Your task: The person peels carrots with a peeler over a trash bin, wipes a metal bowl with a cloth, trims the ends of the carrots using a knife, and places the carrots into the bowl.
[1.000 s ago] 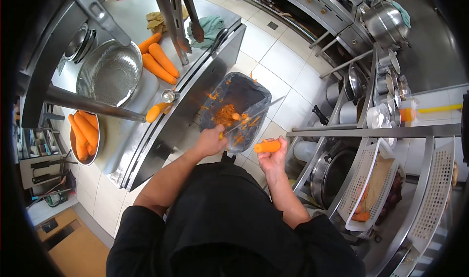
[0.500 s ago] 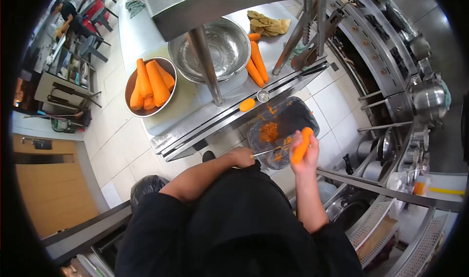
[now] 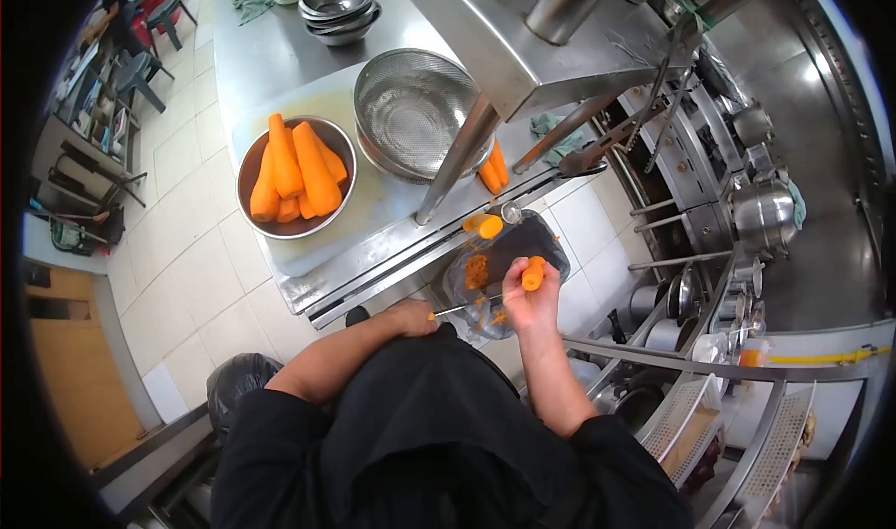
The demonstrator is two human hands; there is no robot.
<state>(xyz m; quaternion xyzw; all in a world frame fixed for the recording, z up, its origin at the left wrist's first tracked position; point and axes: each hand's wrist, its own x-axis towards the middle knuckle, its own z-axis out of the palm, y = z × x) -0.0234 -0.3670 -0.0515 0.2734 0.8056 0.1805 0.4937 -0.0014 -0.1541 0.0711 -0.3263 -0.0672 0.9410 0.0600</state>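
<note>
My right hand point(image 3: 530, 307) is wrapped around a peeled carrot point(image 3: 533, 274), its end pointing up toward me. Closed in my left hand point(image 3: 411, 318) is the handle of a thin metal-bladed tool point(image 3: 462, 307), which reaches across toward the right hand. Whether it is a knife or a peeler I cannot tell. Below both hands stands a bin lined with a dark plastic bag point(image 3: 543, 235), with orange peelings point(image 3: 477, 270) inside. On the counter edge by the bin lie a short carrot piece point(image 3: 483, 225) and a small round metal item point(image 3: 511, 212).
A steel bowl of peeled carrots point(image 3: 297, 176) and a perforated colander point(image 3: 411, 109) stand on the counter. More carrots point(image 3: 494, 169) lie behind a steel post point(image 3: 459, 160). A stove point(image 3: 686, 146) is at right, a black bag point(image 3: 238, 384) at left.
My view has shifted, and stacked bowls now show at the back of the counter. The carrot in my right hand has turned from lengthwise to end-on.
</note>
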